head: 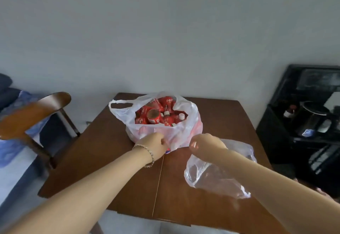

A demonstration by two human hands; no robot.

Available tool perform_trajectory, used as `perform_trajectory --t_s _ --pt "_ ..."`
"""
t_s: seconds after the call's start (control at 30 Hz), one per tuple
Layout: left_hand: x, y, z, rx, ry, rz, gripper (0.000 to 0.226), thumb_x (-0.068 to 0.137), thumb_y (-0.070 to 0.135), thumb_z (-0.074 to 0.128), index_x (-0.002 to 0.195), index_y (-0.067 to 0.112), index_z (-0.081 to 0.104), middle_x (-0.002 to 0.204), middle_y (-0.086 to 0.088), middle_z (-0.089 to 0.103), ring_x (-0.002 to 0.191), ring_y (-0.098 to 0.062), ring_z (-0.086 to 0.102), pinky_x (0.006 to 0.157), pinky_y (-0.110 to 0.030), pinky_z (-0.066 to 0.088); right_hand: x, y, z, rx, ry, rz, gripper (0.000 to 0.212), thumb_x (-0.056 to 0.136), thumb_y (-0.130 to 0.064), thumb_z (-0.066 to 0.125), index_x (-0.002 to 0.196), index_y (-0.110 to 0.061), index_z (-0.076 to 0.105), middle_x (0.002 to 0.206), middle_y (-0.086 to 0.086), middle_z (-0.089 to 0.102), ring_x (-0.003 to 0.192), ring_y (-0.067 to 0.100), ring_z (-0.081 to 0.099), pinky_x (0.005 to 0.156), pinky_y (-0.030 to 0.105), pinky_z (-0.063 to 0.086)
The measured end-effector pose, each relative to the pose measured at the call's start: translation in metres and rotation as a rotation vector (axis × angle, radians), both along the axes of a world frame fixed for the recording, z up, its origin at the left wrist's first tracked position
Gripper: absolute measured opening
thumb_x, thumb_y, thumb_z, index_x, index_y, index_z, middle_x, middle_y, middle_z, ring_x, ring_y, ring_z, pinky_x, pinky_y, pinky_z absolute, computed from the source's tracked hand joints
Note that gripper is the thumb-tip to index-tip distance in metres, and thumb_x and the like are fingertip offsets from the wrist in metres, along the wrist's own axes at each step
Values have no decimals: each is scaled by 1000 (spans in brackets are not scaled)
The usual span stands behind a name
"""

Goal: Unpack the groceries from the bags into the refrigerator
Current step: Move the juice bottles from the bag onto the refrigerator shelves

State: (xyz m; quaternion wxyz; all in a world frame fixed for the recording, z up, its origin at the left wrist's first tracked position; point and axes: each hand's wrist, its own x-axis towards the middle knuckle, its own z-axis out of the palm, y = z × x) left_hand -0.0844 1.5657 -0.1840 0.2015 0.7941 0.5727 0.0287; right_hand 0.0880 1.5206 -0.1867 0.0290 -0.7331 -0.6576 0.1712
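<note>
white print on the red bottles (158, 116) is too blurred to read.

Soft, cool, rather dim light fills the room; shadows on the worktop (220, 119) are faint. The white bag (185, 129) glows pale and the clear bag (207, 176) carries small glints. The whole picture is slightly soft. Wide-lens bending smears the chair (35, 116) at left and tilts the glossy black cabinet (276, 132) at right, which reflects light.
</note>
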Motion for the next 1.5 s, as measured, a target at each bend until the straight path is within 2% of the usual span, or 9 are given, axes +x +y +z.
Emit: perform_trajectory --t_s 0.17,0.33,0.53,0.77,0.93,1.03,1.13,1.37,1.5 --pt "-25 104 -24 34 -16 -1 16 94 22 43 96 19 58 92 0 59 84 -20 55 71 -27 44 -22 90 -34 1 -2 -45 28 93 -17 41 112 -20 62 110 0 66 98 22 63 80 31 53" --pt "-28 196 -45 74 -74 -101 38 88 26 57 124 24 47 123 0 52 106 -21 58 85 -38 53 -47 160 -56 26 85 -151 27 96 -20 38 108 -16 62 106 3 65 96 23 62 82 33 52" --pt "-1 266 -81 105 286 -430 70 84 38 61 144 30 24 148 0 22 129 -29 32 95 -40 44 -51 217 -90 -54 265 -370 26 93 -17 45 115 -11 58 117 8 57 95 22 53 82 29 44" --pt "18 291 -112 58 394 -443 66 83 14 61 138 32 31 139 -7 23 122 -37 30 74 -34 49 -43 254 -123 -282 232 -483 41 101 -24 32 138 -8 37 139 17 39 126 32 43 104 38 37" --pt "-20 277 -103 141 43 -276 64 78 43 67 135 36 37 134 3 32 123 -22 35 95 -30 45 -34 272 -139 -321 502 -616 30 101 -24 31 117 -8 50 110 18 57 94 31 60 82 41 49" --pt "-42 266 -98 114 -256 -40 71 59 63 74 120 33 51 118 5 54 109 -16 54 87 -31 54 -33 277 -142 -286 628 -662 24 92 -40 49 84 -17 53 69 1 56 55 15 54 48 29 47" --pt "-54 256 -97 -21 -432 141 79 49 78 68 111 32 54 105 7 62 95 -14 63 77 -29 58 -37 278 -128 -305 639 -593 29 94 -33 49 70 -17 48 62 2 51 49 15 50 44 26 43" --pt "-57 241 -84 -194 -875 470 52 72 21 80 111 29 48 110 4 53 99 -13 52 75 -30 50 -45 258 -108 -9 535 -544 28 93 -30 50 68 -22 41 65 -4 48 58 12 50 52 17 48" --pt "-70 242 -80 -366 -1086 545 67 55 33 79 115 24 51 107 0 57 104 -22 57 75 -42 55 -48 234 -90 201 338 -287 36 89 -38 59 63 -23 38 64 -11 44 62 11 47 57 21 39"
